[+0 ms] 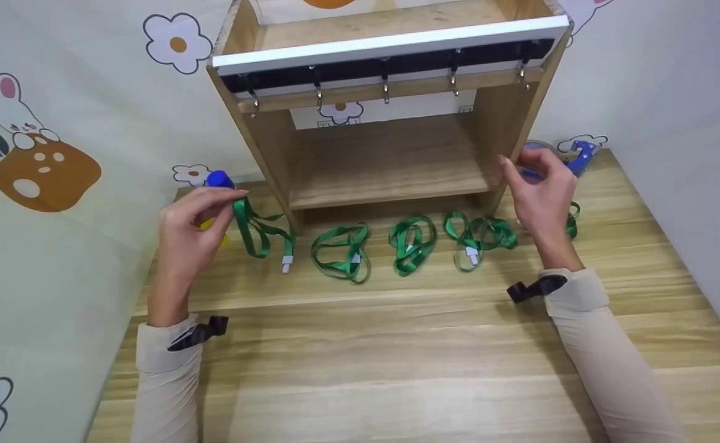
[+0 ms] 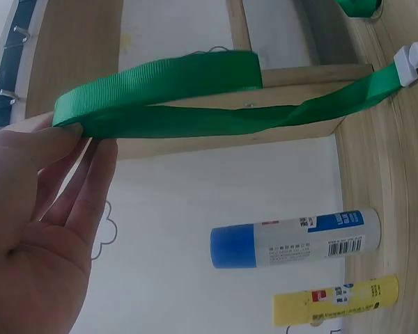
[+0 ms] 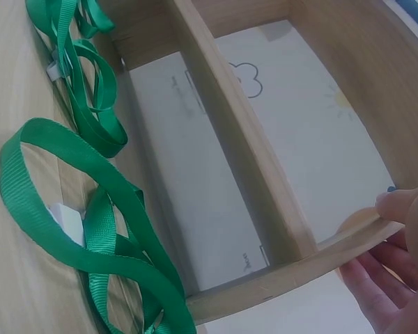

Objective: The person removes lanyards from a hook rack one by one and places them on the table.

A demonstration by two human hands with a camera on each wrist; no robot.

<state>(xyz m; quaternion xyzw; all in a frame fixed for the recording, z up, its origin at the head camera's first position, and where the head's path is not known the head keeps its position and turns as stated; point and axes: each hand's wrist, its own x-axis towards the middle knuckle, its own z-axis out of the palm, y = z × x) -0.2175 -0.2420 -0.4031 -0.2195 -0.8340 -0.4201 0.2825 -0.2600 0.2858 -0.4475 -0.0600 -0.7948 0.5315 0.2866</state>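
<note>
Between thumb and fingertips my left hand (image 1: 190, 224) pinches a green lanyard (image 2: 174, 76) by its loop. The strap hangs down, its white clip (image 1: 287, 263) low over the table in front of the shelf's left side. My right hand (image 1: 547, 194) grips the front edge of the right side panel of a wooden shelf (image 1: 390, 166), thumb (image 3: 393, 205) inside and fingers behind. A row of metal hooks (image 1: 386, 86) on a dark strip runs along the shelf's upper front. Several more green lanyards (image 1: 412, 246) lie coiled on the table along its base.
Left of the shelf stand a blue-capped glue tube (image 2: 292, 240) and a yellow glue stick (image 2: 338, 303). A blue object (image 1: 581, 157) stands behind my right hand. The wood-grain table (image 1: 384, 369) meets patterned walls (image 1: 46, 277) at the sides and back.
</note>
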